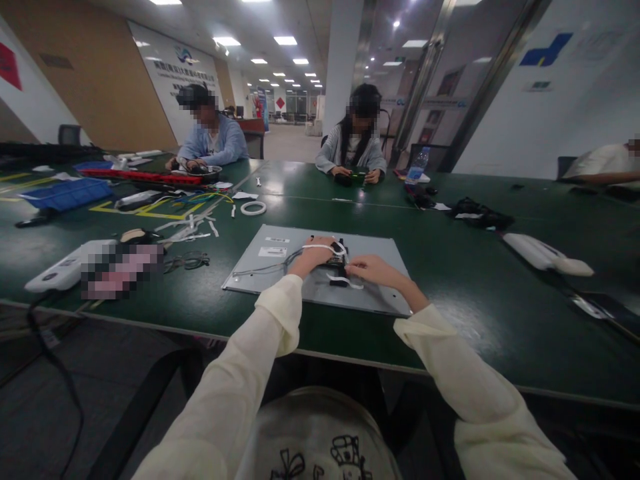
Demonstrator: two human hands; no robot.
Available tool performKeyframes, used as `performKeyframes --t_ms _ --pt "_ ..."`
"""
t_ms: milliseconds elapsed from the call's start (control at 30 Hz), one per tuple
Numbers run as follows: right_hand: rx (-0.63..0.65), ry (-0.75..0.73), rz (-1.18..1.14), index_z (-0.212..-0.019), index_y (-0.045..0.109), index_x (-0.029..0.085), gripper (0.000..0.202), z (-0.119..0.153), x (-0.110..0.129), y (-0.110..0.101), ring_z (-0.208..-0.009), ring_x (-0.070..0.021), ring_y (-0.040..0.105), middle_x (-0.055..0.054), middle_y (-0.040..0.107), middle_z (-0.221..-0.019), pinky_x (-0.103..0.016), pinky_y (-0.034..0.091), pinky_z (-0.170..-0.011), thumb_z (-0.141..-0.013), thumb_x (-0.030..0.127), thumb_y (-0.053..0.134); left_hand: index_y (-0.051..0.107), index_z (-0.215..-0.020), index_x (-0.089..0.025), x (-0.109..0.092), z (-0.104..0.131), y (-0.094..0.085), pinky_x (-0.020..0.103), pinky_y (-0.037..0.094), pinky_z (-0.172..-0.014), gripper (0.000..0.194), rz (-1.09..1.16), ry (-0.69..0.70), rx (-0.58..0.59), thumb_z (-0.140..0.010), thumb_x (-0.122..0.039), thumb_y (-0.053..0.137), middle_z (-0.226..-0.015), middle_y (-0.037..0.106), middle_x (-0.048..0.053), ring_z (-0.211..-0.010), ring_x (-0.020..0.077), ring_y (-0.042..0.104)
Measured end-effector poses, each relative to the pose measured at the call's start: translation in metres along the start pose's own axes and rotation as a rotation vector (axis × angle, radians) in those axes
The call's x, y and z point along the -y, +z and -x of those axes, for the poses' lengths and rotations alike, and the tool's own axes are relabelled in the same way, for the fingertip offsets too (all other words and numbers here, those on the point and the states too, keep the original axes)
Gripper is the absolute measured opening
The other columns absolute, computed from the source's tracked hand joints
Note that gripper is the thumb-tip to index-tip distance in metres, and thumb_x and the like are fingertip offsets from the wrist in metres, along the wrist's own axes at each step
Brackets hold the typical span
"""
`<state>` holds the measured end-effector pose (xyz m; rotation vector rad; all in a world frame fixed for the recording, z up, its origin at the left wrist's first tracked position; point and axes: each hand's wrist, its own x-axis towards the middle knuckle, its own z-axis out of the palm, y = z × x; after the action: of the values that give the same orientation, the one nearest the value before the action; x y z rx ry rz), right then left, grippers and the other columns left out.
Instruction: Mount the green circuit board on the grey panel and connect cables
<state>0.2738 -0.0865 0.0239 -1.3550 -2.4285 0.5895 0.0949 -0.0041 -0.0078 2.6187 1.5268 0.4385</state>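
A flat grey metal panel [260,267] with stickers on it lies on the table in front of me. Near its middle sits a small black component [339,261], with a thin cable [265,268] running from it to the left. My left hand [318,255] is over the component's left side, its fingers curled against it. A white strip [320,247] loops over that hand and the component. At the component's right edge, my right hand [373,269] has its fingertips pinched together; what lies between them is too small to make out. Another white strip [353,284] curls just below.
Left of the panel lie glasses [187,261], a white power bank-like device [67,267], scraps of white strip and a tape roll [253,208]. Farther back are a blue tray [67,193] and two seated people. A white device [545,253] lies at right.
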Motion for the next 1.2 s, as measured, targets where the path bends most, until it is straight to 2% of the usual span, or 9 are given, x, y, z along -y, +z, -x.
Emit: performKeyframes --t_ms 100,400,567,700,767,867,967,1100,1200 --pt "0.073 -0.019 -0.09 -0.076 0.068 0.015 0.036 0.001 0.0 0.0 -0.068 -0.0136 0.054 -0.002 0.064 -0.074 -0.022 0.038 -0.061 -0.081 0.045 0.049 0.054 -0.118 -0.022 0.002 -0.001 0.002 0.033 0.038 -0.093 0.034 0.004 -0.002 0.003 -0.087 -0.029 0.042 -0.119 0.059 0.009 -0.107 0.02 0.053" --pt "0.261 -0.054 -0.344 -0.077 0.066 0.015 0.026 0.006 0.004 -0.009 -0.072 -0.0128 0.053 -0.002 0.061 -0.08 -0.022 0.04 -0.065 -0.071 0.04 0.062 0.058 -0.113 -0.025 0.001 -0.001 -0.001 0.031 0.039 -0.092 0.031 0.031 -0.013 0.006 -0.086 -0.03 0.044 -0.112 0.063 0.006 -0.102 0.0186 0.056" --pt "0.262 0.006 -0.578 -0.08 0.061 0.013 0.031 0.008 0.011 -0.012 -0.073 -0.0125 0.054 -0.003 0.061 -0.08 -0.023 0.041 -0.067 -0.073 0.044 0.062 0.058 -0.112 -0.02 -0.003 0.004 -0.011 0.028 0.039 -0.092 0.031 0.077 -0.005 -0.012 -0.084 -0.025 0.046 -0.113 0.062 0.008 -0.104 0.0181 0.055" --pt "0.281 0.06 -0.729 -0.087 0.055 0.014 0.033 0.009 0.012 -0.011 -0.072 -0.0127 0.057 -0.003 0.062 -0.079 -0.023 0.042 -0.065 -0.075 0.044 0.062 0.054 -0.117 -0.017 -0.007 0.01 -0.025 0.025 0.038 -0.095 0.035 0.295 0.009 -0.176 -0.085 -0.017 0.041 -0.115 0.061 0.007 -0.106 0.0153 0.055" --pt "0.294 0.084 -0.781 -0.088 0.052 0.015 0.035 0.009 0.01 -0.011 -0.07 -0.0127 0.058 -0.002 0.062 -0.077 -0.024 0.043 -0.065 -0.073 0.044 0.064 0.053 -0.117 -0.017 -0.009 0.016 -0.032 0.022 0.042 -0.089 0.035 0.398 0.029 -0.225 -0.087 -0.018 0.036 -0.112 0.062 0.006 -0.101 0.013 0.057" --pt "0.295 0.088 -0.803 -0.089 0.052 0.015 0.037 0.009 0.007 -0.01 -0.068 -0.0123 0.058 -0.002 0.062 -0.075 -0.025 0.044 -0.066 -0.071 0.043 0.067 0.059 -0.105 -0.017 -0.015 0.032 -0.042 0.019 0.045 -0.075 0.031 0.463 0.127 -0.14 -0.09 -0.028 0.034 -0.097 0.066 0.002 -0.086 0.0114 0.06" --pt "0.277 0.068 -0.788 -0.092 0.055 0.014 0.036 0.009 0.004 -0.012 -0.071 -0.012 0.058 -0.002 0.062 -0.079 -0.025 0.044 -0.067 -0.071 0.041 0.066 0.064 -0.091 -0.017 -0.021 0.051 -0.048 0.021 0.042 -0.074 0.032 0.424 0.229 -0.038 -0.089 -0.034 0.036 -0.091 0.066 0.002 -0.081 0.0129 0.058" --pt "0.229 0.072 -0.703 -0.095 0.06 0.013 0.036 0.009 0.002 -0.014 -0.072 -0.0118 0.056 -0.003 0.061 -0.08 -0.023 0.042 -0.066 -0.074 0.043 0.062 0.064 -0.074 -0.014 -0.024 0.067 -0.053 0.021 0.038 -0.061 0.034 0.343 0.201 0.077 -0.087 -0.034 0.039 -0.07 0.063 0.002 -0.064 0.0115 0.053" --pt "0.173 0.131 -0.611 -0.09 0.063 0.012 0.037 0.006 -0.001 -0.013 -0.069 -0.0117 0.055 -0.004 0.062 -0.078 -0.022 0.039 -0.06 -0.076 0.046 0.059 0.062 -0.071 -0.015 -0.022 0.068 -0.052 0.019 0.034 -0.056 0.031 0.368 0.182 0.063 -0.084 -0.035 0.043 -0.063 0.058 -0.001 -0.06 0.01 0.049"
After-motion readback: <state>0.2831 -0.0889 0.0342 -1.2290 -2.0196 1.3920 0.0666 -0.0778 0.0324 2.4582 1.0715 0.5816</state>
